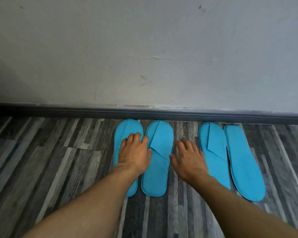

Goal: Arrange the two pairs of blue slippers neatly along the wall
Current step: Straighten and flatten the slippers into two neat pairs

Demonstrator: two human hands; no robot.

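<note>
Several flat blue slippers lie side by side on the floor, toes toward the wall. The left pair is the far-left slipper (126, 129) and its neighbour (157, 169). The right pair is a slipper (215, 152) and the far-right one (244, 162), which lies sole up and slightly angled. My left hand (134, 152) rests flat on the far-left slipper, fingers spread, thumb touching its neighbour. My right hand (189, 157) hovers open over the floor gap between the pairs, its edge over the third slipper.
A grey wall (144, 57) with a dark skirting board (144, 114) runs across the view just beyond the slipper toes. The floor (50, 160) is grey wood-pattern planks on both sides of the slippers.
</note>
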